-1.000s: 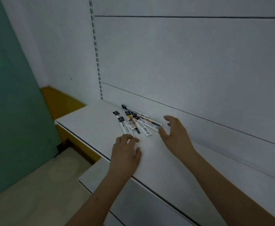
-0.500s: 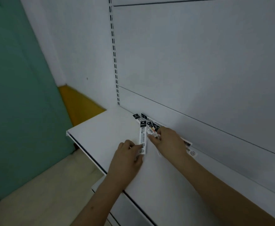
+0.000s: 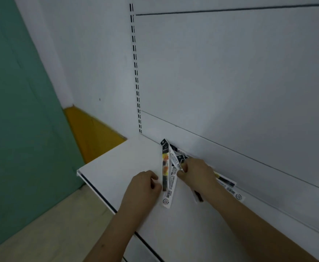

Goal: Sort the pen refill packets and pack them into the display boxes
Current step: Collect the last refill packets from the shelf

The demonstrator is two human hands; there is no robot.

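Several long, narrow pen refill packets [image 3: 166, 174] with black tops lie fanned out on a white shelf [image 3: 117, 167], close to the back panel. My left hand [image 3: 145, 188] pinches the lower part of one upright packet with orange print. My right hand [image 3: 196, 173] has its fingers curled round other packets of the fan; more packet ends [image 3: 228, 184] stick out from under it to the right. No display box is in view.
The shelf's front edge [image 3: 98, 193] runs diagonally from the left corner toward the bottom. A slotted upright [image 3: 136, 69] rises on the white back panel. A green wall [image 3: 18, 110] and a yellow ledge [image 3: 90, 129] lie to the left, pale floor below.
Both hands went from hovering beside the packets to holding them. The left hand now pinches one packet and the right hand has closed over the fan. The camera moved closer.
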